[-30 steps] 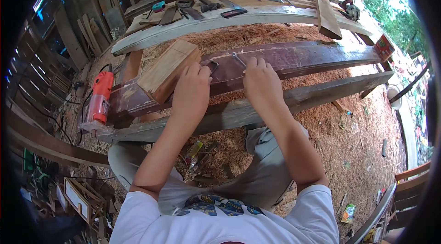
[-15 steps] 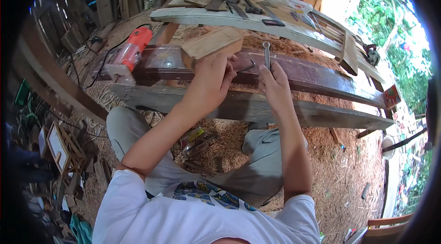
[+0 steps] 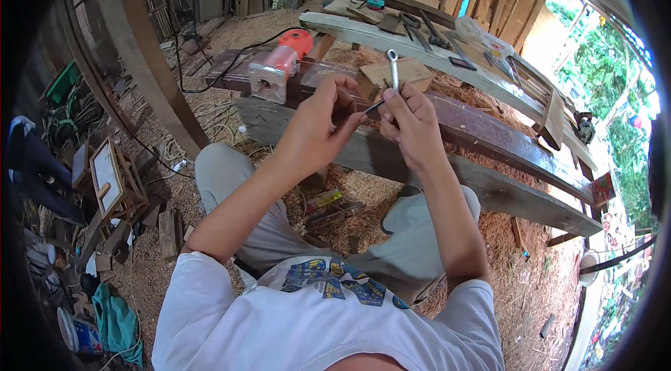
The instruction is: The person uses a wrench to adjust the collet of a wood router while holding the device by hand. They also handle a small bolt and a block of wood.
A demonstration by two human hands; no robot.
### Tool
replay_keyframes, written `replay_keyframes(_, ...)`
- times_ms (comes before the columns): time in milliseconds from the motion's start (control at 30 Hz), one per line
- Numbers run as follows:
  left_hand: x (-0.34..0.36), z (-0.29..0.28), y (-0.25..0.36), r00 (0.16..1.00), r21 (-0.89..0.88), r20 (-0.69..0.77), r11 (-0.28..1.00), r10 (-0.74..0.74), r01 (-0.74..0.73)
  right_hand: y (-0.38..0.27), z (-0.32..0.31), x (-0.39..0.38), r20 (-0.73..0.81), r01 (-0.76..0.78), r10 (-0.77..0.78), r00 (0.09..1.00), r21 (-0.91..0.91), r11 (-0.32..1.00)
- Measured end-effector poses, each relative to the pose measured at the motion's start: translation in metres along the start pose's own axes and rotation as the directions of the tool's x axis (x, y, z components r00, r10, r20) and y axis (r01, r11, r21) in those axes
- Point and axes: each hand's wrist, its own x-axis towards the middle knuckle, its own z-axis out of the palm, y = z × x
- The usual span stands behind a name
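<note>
My right hand is shut on a silver wrench that stands upright, its ring end on top. My left hand pinches a thin dark metal piece whose tip meets the right hand's fingers. Both hands are raised above a long dark brown plank. An orange and silver power router lies on the plank's left end, to the left of my left hand. A pale wood block rests on the plank just behind the wrench.
A grey plank lies in front of the dark one. Behind is a pale bench board with hand tools. The router's black cord trails left. Sawdust covers the ground; a small wooden stool stands at left.
Both hands have lifted off the dark plank. The right hand picked up the wrench and now holds it upright; the left hand has a thin metal piece. The view swung left.
</note>
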Motion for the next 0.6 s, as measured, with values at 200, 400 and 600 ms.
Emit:
replay_keyframes(200,0.067,-0.094,-0.012,0.993,0.276,-0.064,0.954,-0.102,0.115,-0.016,0.008,0.022,-0.141,0.108,-0.134,0.981,-0.181,0.977)
replay_keyframes(400,0.149,-0.147,-0.117,0.791,0.875,0.142,0.449,-0.596,0.181,-0.007,0.021,0.087,-0.065,0.113,-0.117,0.991,-0.060,0.992)
replay_keyframes(600,0.147,-0.142,-0.168,0.743,0.879,0.231,0.463,-0.629,0.119,-0.002,0.042,0.105,-0.033,0.001,-0.007,0.999,-0.171,0.985)
